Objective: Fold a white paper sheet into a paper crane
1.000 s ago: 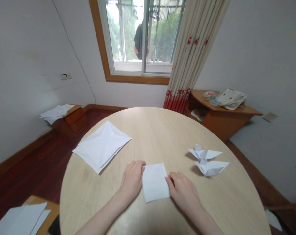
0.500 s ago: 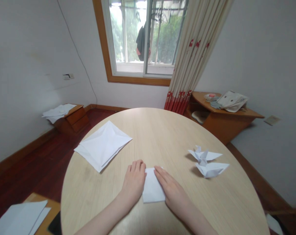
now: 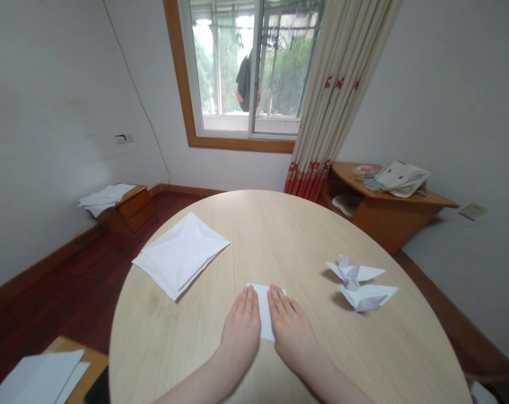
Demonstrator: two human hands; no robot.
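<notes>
A small folded sheet of white paper point(image 3: 265, 317) lies flat on the round wooden table point(image 3: 263, 224) in front of me. My left hand point(image 3: 243, 322) rests flat over its left side, fingers stretched out and pointing away from me. On the right side of the paper lies my right hand point(image 3: 290, 322), also flat with its fingers extended. Only a strip between the hands and the far edge of the paper show; the rest is hidden under them. To the right stand two folded paper cranes point(image 3: 361, 294), close together.
Creased white sheets point(image 3: 183, 252) lie stacked at the table's left. Lower left, more paper point(image 3: 36, 376) sits on a wooden surface beside the table. A small cabinet point(image 3: 134, 210) stands at the left wall; a corner desk point(image 3: 389, 207) with a cloth bag point(image 3: 401, 178) is at right.
My left hand has moved from the paper's left edge onto it and flattened. My right hand has shifted further onto its right side. The view has tilted slightly up.
</notes>
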